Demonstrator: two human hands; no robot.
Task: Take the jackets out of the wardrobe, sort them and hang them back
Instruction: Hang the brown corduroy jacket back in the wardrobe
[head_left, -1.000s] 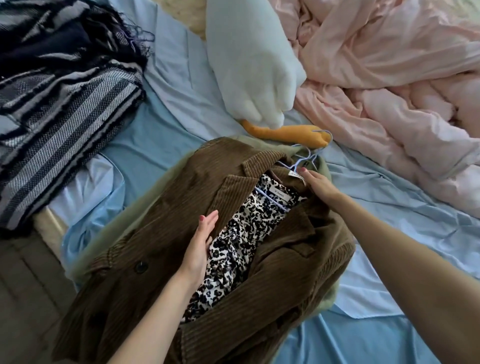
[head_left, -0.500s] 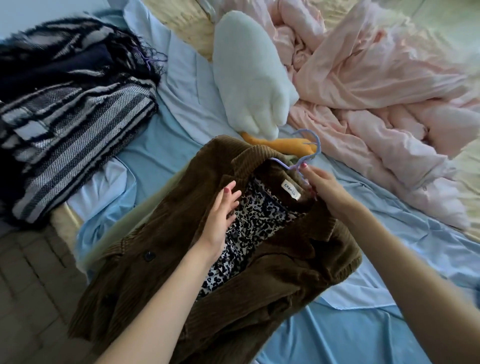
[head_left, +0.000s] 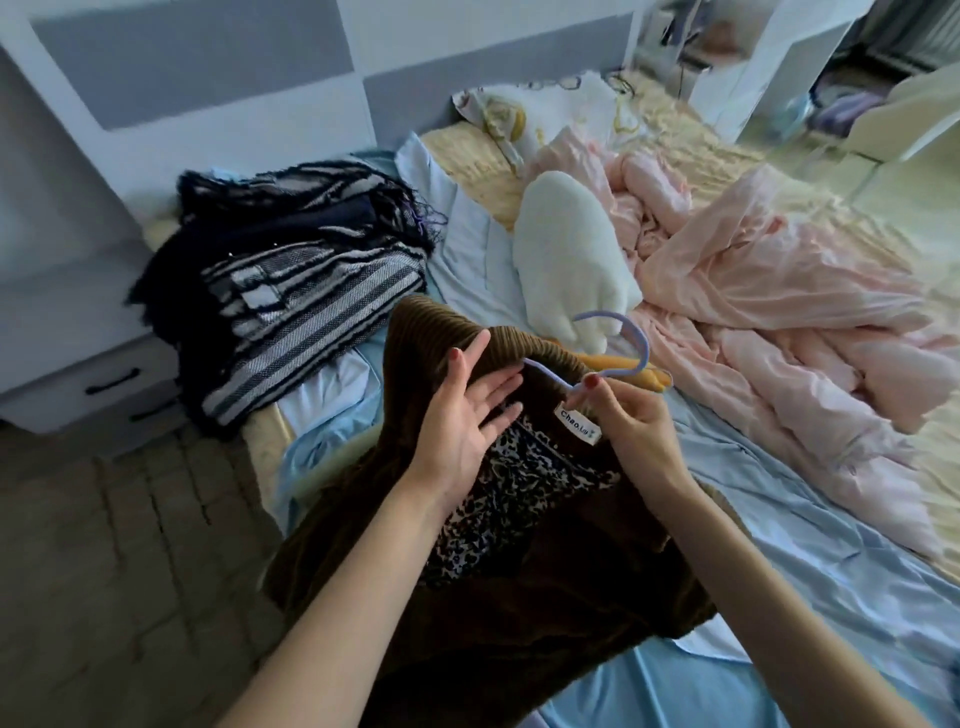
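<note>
Right hand (head_left: 631, 431) pinches hanger (head_left: 618, 345); left hand (head_left: 462, 415) seemingly touches jacket (head_left: 519, 597), fingers spread.

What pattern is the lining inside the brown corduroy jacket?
A black-and-white leopard-style spot print, seen in the head view on the lining of the brown corduroy jacket.

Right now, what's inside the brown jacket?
Inside the brown corduroy jacket you can see a black-and-white spotted lining, a white label and the pale purple hanger pinched by the right hand. The hanger's shoulders are covered by the jacket.
</note>
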